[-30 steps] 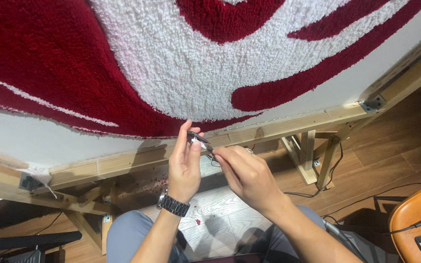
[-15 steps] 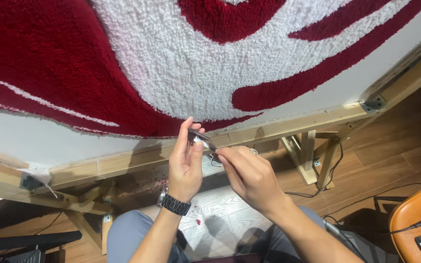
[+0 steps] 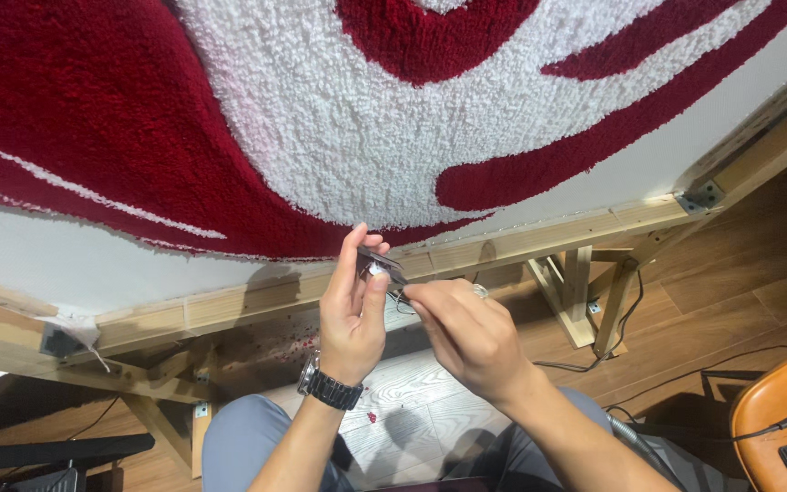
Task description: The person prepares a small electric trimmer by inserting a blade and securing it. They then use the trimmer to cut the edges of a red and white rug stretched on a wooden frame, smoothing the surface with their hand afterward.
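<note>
Here, two hands meet just under the bottom edge of a big rug frame. The left hand (image 3: 354, 310) is held up with its thumb and fingers pinching a small dark metal piece (image 3: 381, 267). The right hand (image 3: 468, 335) is just beside it, with its fingertips pressed together on something thin right under that piece; it is too small to tell what it is. A black watch (image 3: 330, 387) sits on the left wrist. Above the hands hangs a fluffy red and white rug (image 3: 348, 118), stretched on a wooden frame (image 3: 521, 244). The small piece is in front of the frame's bottom bar, near the middle. Below is a wood floor (image 3: 730, 301), and an orange chair (image 3: 776, 410) stands at the right.
</note>
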